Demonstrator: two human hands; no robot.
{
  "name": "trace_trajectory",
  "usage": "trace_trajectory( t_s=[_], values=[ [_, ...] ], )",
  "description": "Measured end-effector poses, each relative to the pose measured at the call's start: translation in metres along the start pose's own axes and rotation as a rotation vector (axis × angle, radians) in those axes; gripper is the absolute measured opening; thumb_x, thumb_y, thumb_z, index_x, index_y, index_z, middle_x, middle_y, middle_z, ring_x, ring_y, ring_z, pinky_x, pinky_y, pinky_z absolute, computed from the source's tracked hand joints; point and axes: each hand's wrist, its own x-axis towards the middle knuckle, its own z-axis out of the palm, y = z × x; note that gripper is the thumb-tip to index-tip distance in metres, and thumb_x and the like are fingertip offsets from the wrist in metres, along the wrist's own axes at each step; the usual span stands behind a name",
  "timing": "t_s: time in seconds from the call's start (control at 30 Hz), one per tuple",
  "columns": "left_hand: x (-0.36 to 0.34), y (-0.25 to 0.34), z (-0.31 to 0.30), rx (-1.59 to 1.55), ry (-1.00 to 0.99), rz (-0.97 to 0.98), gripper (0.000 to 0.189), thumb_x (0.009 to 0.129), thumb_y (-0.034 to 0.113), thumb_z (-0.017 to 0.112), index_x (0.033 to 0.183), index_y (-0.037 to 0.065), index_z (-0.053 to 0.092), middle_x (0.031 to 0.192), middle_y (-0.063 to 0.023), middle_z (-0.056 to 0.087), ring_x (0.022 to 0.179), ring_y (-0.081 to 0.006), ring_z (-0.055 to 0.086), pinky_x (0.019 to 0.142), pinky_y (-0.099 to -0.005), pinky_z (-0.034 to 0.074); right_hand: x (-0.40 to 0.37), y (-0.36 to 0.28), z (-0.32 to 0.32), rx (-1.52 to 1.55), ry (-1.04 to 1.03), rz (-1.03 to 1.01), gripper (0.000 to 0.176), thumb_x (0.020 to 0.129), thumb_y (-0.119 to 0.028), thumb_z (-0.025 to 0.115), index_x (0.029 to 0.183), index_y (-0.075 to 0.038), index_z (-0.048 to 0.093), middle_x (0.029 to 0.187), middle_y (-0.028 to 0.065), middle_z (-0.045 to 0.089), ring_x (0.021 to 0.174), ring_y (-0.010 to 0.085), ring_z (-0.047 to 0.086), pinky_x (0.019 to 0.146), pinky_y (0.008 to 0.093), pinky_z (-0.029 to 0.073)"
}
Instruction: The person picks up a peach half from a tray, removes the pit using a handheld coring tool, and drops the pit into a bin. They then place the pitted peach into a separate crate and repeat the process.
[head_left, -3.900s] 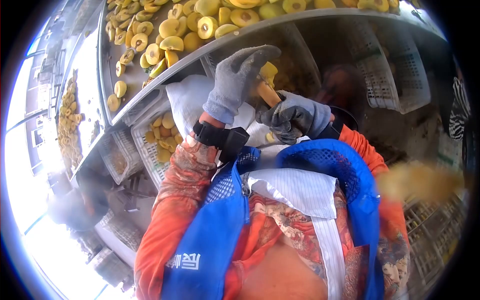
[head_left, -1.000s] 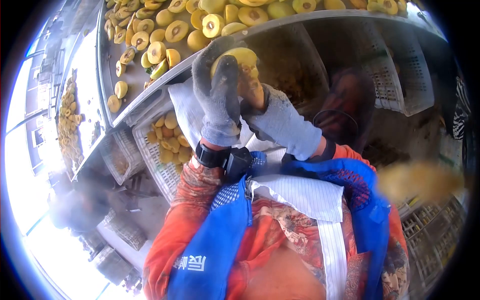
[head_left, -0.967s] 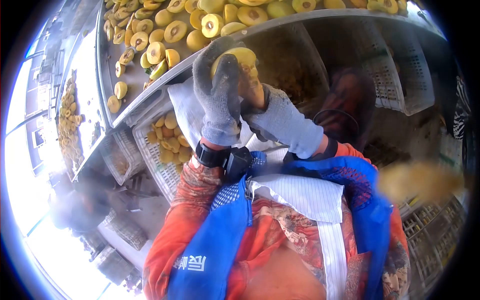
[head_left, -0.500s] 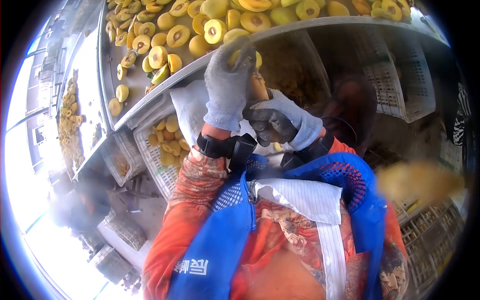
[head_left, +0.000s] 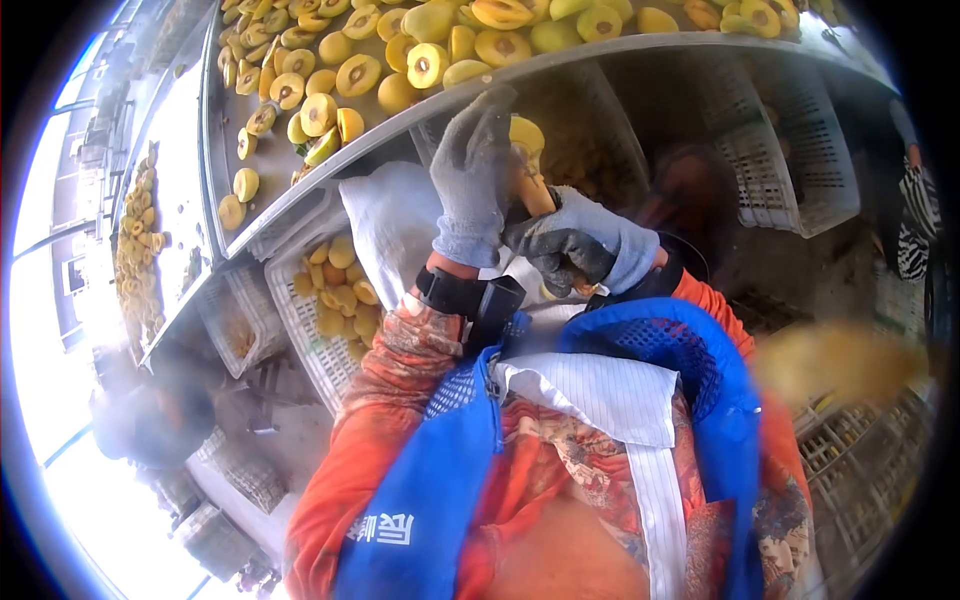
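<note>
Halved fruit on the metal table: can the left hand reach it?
Probably yes: the left hand is just below the table edge near the halved fruit, nothing between, though its fingers hold a yellow fruit.

The left hand [head_left: 470,165] wore light grey, the right hand [head_left: 575,245] dark-palmed grey; the fruit [head_left: 527,135] was yellow, the tool handle [head_left: 536,193] orange, the vest [head_left: 420,480] blue.

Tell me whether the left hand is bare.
No, the left hand wears a grey glove and grips a yellow fruit; the gloved right hand grips a tool handle.
</note>
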Motion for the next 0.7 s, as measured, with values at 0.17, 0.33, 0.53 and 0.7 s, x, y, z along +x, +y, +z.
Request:
trace_trajectory(
  t_s=[0.17,0.33,0.53,0.7],
  values=[
    [-0.008,-0.004,0.000,-0.147,-0.026,-0.035,0.030,0.087,0.001,0.058,0.117,-0.001,0.059,0.124,-0.0111,0.061,0.107,-0.0181,0.061,0.090,-0.0291,0.049,-0.009,-0.006,0.002,-0.187,0.034,-0.044,0.010,0.078,-0.011,0.062,0.074,-0.002,0.062,0.055,0.0034,0.053,0.049,0.0137,0.054,0.046,0.0277,0.040],
    [-0.005,0.010,-0.009,0.036,-0.099,0.196,0.031,0.085,-0.001,0.060,0.116,0.002,0.063,0.120,-0.0121,0.063,0.104,-0.0186,0.063,0.087,-0.0297,0.051,-0.011,0.001,0.003,0.038,-0.108,-0.113,0.005,0.080,-0.006,0.059,0.078,-0.003,0.063,0.062,0.0030,0.054,0.053,0.0108,0.052,0.048,0.0255,0.038],
    [0.006,0.019,0.001,0.147,-0.152,0.075,0.025,0.089,0.008,0.062,0.114,0.003,0.065,0.110,-0.0105,0.068,0.099,-0.0176,0.065,0.085,-0.0281,0.050,-0.016,-0.004,0.004,0.330,-0.193,-0.015,0.010,0.078,-0.004,0.060,0.088,-0.002,0.058,0.069,-0.0010,0.053,0.055,0.0047,0.047,0.049,0.0173,0.035],
    [0.005,0.016,-0.006,0.307,-0.187,0.476,0.028,0.090,0.006,0.060,0.118,0.001,0.061,0.116,-0.0090,0.066,0.100,-0.0154,0.063,0.086,-0.0280,0.050,-0.016,0.000,0.010,0.390,-0.271,-0.106,0.012,0.077,-0.009,0.062,0.086,-0.003,0.059,0.069,-0.0024,0.052,0.058,0.0038,0.046,0.052,0.0189,0.035]
  ],
)
